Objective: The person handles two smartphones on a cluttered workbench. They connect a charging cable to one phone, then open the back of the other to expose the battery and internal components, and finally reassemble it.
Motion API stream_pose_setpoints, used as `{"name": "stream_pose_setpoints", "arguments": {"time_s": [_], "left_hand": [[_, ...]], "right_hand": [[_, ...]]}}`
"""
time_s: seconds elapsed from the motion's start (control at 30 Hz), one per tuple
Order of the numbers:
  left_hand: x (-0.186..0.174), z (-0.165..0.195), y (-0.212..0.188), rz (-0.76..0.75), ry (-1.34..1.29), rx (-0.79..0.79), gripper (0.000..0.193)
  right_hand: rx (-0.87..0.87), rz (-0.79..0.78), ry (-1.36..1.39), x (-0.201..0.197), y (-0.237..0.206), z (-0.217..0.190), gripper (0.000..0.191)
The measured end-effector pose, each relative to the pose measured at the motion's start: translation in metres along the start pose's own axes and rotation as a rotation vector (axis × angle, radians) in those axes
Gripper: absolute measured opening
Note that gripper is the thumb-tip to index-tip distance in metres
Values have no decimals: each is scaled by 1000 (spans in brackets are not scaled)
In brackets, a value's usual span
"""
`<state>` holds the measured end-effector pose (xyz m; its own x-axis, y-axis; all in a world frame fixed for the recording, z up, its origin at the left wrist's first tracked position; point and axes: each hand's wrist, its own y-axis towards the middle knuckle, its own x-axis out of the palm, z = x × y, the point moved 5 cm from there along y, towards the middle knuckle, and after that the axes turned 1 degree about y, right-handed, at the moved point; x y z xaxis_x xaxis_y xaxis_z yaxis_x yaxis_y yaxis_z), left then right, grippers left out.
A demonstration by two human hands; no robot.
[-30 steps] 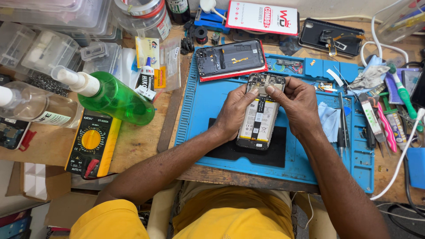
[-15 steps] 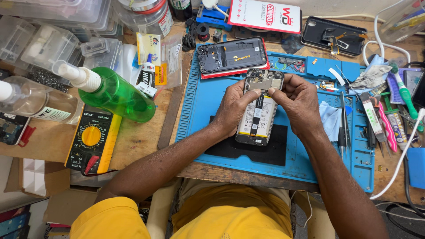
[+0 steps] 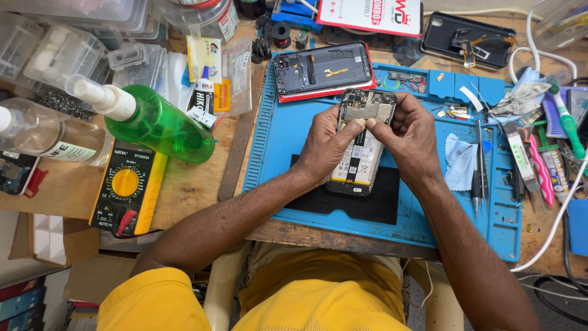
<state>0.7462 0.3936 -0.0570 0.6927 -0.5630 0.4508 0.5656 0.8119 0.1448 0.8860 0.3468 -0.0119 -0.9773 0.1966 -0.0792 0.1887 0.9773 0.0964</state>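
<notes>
Blue mat (image 3: pixel 288 135), head view: opened phone (image 3: pixel 361 144) held just above it, long axis near-to-far, tilted slightly. Left hand (image 3: pixel 327 144) grips its left edge; right hand (image 3: pixel 410 135) its right. Both thumbs pinch narrow at the far-end board, equally close. Green bottle (image 3: pixel 156 125) and multimeter (image 3: pixel 125 190) lie well left.

The person wears a bright yellow top with short sleeves that end above the elbow, so both forearms are bare. The left hand (image 3: pixel 324 147) and right hand (image 3: pixel 411 138) carry no gloves, rings or watch, and the fingers (image 3: pixel 353 127) have short, plain nails. The yellow cloth folds loosely over the lap and looks finely knitted at the hem.
</notes>
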Motion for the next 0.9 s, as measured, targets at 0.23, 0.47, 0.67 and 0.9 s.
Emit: {"name": "stream_pose_setpoints", "arguments": {"time_s": [0.23,0.47,0.67,0.9], "left_hand": [[1,4,0,-4,19,-33,16],[1,4,-1,30,78,1,15],[0,3,-2,38,101,17,15],[1,5,0,29,-187,-116,18]], "right_hand": [[-9,12,-54,1,0,-3,26],[31,44,-125,3,-1,-4,29],[29,43,-125,7,-2,-6,29],[12,15,66,3,-3,-9,34]]}}
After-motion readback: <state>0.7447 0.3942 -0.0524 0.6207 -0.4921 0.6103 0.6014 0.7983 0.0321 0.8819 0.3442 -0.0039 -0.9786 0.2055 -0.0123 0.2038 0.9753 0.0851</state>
